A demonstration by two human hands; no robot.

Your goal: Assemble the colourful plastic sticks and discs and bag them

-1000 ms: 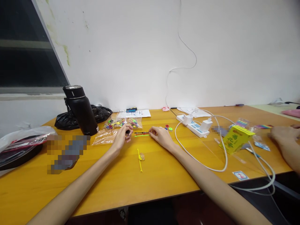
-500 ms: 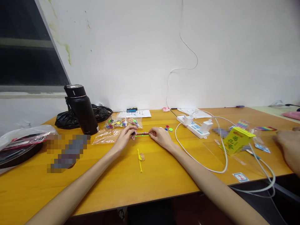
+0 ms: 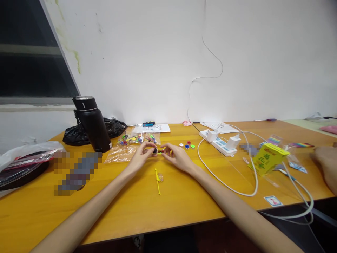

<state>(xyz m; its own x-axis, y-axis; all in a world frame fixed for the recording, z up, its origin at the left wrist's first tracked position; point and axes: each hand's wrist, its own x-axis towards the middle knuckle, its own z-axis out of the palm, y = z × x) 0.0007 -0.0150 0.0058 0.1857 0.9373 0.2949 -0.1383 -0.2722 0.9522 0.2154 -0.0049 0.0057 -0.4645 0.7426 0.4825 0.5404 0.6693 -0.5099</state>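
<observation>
One black piece is pinched in the left hand; any grasp by the right hand cannot be told; four discs are grouped nearby.

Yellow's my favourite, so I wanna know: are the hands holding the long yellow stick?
No, the yellow stick lies on the table, apart from the left hand and the right hand.

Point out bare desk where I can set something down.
Free: the desk between the yellow stick and the front edge, and right of that stick up to the right forearm. Crowded: around the power strip and yellow box.
</observation>
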